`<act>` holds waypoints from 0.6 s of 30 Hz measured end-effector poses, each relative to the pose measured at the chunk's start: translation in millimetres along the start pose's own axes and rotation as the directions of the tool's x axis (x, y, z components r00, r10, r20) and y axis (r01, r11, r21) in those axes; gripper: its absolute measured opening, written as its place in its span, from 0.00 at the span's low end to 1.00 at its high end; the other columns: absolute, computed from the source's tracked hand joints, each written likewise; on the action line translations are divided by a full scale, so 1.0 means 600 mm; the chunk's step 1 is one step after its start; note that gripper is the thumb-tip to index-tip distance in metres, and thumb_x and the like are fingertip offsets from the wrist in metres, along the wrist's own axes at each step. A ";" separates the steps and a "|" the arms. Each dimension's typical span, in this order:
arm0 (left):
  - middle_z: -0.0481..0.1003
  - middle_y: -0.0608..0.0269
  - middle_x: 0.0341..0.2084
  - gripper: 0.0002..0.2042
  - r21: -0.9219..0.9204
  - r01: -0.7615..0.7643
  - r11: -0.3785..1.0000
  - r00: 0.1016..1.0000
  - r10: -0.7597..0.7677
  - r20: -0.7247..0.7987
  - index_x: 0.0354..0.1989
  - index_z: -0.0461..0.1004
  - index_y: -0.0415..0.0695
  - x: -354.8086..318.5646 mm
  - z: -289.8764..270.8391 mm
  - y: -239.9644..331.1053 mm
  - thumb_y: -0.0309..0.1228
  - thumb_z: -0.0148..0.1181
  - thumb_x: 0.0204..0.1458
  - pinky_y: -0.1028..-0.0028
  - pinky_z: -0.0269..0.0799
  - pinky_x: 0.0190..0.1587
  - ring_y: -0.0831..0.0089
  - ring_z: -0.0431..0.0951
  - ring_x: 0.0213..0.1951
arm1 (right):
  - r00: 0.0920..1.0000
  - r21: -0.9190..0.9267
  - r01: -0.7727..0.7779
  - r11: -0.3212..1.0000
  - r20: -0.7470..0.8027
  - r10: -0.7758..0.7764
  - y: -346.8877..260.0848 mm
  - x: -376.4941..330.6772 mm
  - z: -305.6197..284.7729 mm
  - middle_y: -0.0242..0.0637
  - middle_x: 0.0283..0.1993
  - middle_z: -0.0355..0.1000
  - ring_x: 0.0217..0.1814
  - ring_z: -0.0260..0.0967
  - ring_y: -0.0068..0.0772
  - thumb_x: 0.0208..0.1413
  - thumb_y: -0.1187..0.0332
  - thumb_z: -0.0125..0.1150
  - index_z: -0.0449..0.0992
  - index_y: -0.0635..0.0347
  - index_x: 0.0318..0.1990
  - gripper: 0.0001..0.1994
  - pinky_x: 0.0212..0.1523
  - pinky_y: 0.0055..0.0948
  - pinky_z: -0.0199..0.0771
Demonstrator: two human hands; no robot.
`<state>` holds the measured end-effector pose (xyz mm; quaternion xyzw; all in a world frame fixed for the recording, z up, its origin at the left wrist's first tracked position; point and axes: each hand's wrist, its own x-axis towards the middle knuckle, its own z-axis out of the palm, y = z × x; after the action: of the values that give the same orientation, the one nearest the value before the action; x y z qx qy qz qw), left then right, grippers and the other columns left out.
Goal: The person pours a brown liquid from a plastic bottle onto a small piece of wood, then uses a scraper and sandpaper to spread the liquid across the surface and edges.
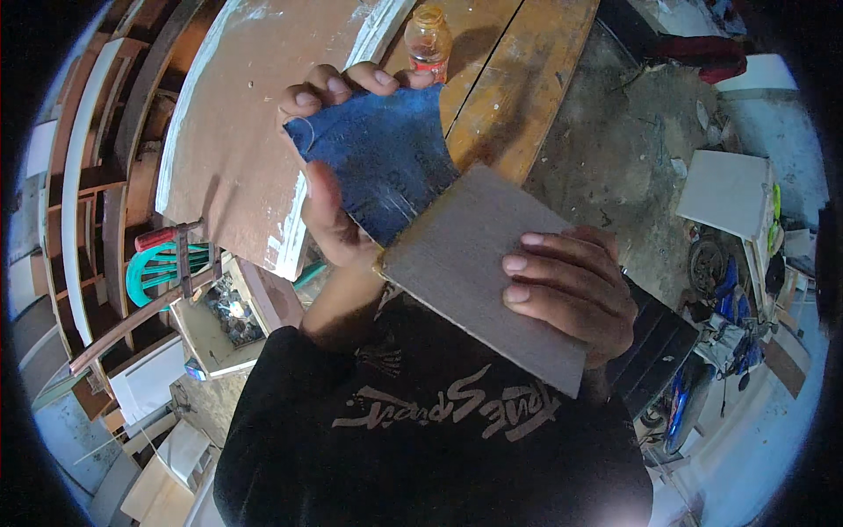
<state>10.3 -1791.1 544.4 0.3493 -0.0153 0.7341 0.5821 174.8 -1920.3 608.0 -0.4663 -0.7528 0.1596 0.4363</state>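
Observation:
My left hand is closed on a dark blue sheet that looks like sandpaper, with faint marks and a slightly curled left corner. Its fingers curl over the upper edge while the thumb lies along the lower left side. In my right hand is a flat, rectangular grey-brown board, tilted in front of my chest. Three fingers rest across the board's face; the thumb is hidden. The board's upper left edge meets or overlaps the sheet's lower right part; whether they touch cannot be told.
Beyond my hands stand a pale wooden panel with white edges and an orange-brown wooden table bearing a clear jar. A red-handled clamp and an open box are at left. A bicycle stands right.

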 end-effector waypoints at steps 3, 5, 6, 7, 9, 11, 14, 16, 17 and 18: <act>0.63 0.63 0.51 0.23 -0.038 0.031 0.999 0.998 -0.033 -0.049 0.56 0.62 0.50 0.012 0.002 0.008 0.42 0.62 0.56 0.45 0.62 0.63 0.60 0.67 0.56 | 1.000 -0.085 0.012 0.996 -0.024 -0.014 -0.005 -0.009 0.002 0.24 0.43 0.82 0.50 0.78 0.31 0.55 0.56 0.62 0.84 0.41 0.39 0.09 0.51 0.34 0.68; 0.65 0.62 0.50 0.22 -0.198 0.117 0.973 0.993 -0.111 0.038 0.56 0.64 0.50 0.029 -0.015 0.015 0.40 0.60 0.55 0.44 0.61 0.64 0.59 0.66 0.57 | 0.997 -0.067 0.075 0.995 -0.022 -0.077 -0.003 -0.013 0.002 0.21 0.45 0.82 0.50 0.77 0.29 0.57 0.57 0.60 0.84 0.37 0.39 0.08 0.51 0.33 0.67; 0.65 0.62 0.50 0.22 -0.195 0.113 0.974 0.993 -0.108 0.037 0.56 0.64 0.50 0.034 -0.021 0.016 0.40 0.60 0.55 0.44 0.61 0.64 0.59 0.66 0.57 | 0.984 -0.062 0.171 0.983 -0.045 -0.174 0.009 -0.014 0.010 0.22 0.45 0.82 0.50 0.77 0.29 0.58 0.57 0.60 0.84 0.37 0.39 0.08 0.50 0.34 0.67; 0.66 0.61 0.49 0.22 -0.199 0.122 0.972 0.992 -0.112 0.062 0.56 0.64 0.50 0.038 -0.026 0.017 0.41 0.59 0.55 0.43 0.61 0.64 0.59 0.66 0.58 | 0.983 -0.058 0.175 0.983 -0.045 -0.178 0.007 -0.014 0.009 0.22 0.45 0.82 0.50 0.77 0.29 0.58 0.57 0.60 0.84 0.37 0.39 0.08 0.50 0.34 0.67; 0.67 0.61 0.49 0.22 -0.196 0.122 0.973 0.991 -0.107 0.085 0.56 0.65 0.50 0.041 -0.028 0.023 0.42 0.58 0.55 0.43 0.60 0.64 0.58 0.66 0.58 | 0.988 0.007 0.149 0.989 -0.028 -0.149 0.003 -0.017 0.003 0.22 0.46 0.82 0.51 0.77 0.32 0.57 0.59 0.60 0.84 0.38 0.40 0.07 0.51 0.35 0.67; 0.68 0.61 0.49 0.21 -0.224 0.148 0.963 0.987 -0.158 -0.027 0.55 0.66 0.49 0.038 -0.025 0.030 0.44 0.56 0.56 0.43 0.61 0.64 0.58 0.66 0.58 | 0.985 0.084 0.172 0.982 0.002 -0.173 0.008 -0.014 -0.015 0.25 0.45 0.82 0.51 0.77 0.33 0.56 0.59 0.62 0.84 0.40 0.40 0.07 0.53 0.35 0.67; 0.68 0.60 0.49 0.22 -0.310 0.119 0.943 0.980 -0.161 -0.113 0.53 0.67 0.48 0.044 -0.042 0.024 0.47 0.56 0.55 0.44 0.62 0.63 0.58 0.66 0.58 | 0.975 0.204 0.184 0.961 0.089 -0.205 0.028 -0.017 -0.062 0.32 0.44 0.82 0.53 0.76 0.38 0.52 0.59 0.67 0.85 0.45 0.39 0.08 0.55 0.37 0.68; 0.68 0.58 0.48 0.25 -0.324 0.140 0.936 0.979 -0.179 -0.094 0.52 0.67 0.45 0.050 -0.038 0.041 0.48 0.60 0.52 0.49 0.60 0.64 0.58 0.66 0.56 | 0.961 0.268 0.186 0.945 0.154 -0.232 0.045 -0.030 -0.086 0.37 0.43 0.82 0.53 0.76 0.40 0.50 0.60 0.69 0.85 0.48 0.38 0.09 0.55 0.39 0.69; 0.67 0.56 0.46 0.27 -0.344 0.164 0.924 0.976 -0.202 -0.077 0.51 0.68 0.42 0.053 -0.037 0.049 0.48 0.65 0.49 0.53 0.57 0.65 0.58 0.65 0.54 | 0.988 0.307 0.086 0.948 0.097 -0.122 0.050 -0.045 -0.092 0.40 0.43 0.82 0.52 0.77 0.40 0.50 0.61 0.71 0.84 0.53 0.40 0.11 0.54 0.39 0.71; 0.68 0.56 0.46 0.27 -0.305 0.103 0.947 0.980 -0.149 -0.134 0.51 0.68 0.42 0.055 -0.048 0.051 0.49 0.64 0.50 0.53 0.57 0.65 0.58 0.66 0.54 | 0.998 0.351 -0.012 0.936 0.060 -0.010 0.051 -0.052 -0.094 0.43 0.42 0.81 0.51 0.77 0.40 0.51 0.62 0.72 0.83 0.59 0.41 0.13 0.53 0.39 0.73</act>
<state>-32.8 -1760.7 551.6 0.2001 -0.0574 0.7097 0.6731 243.4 -1940.2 604.2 -0.3762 -0.7249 0.3055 0.4895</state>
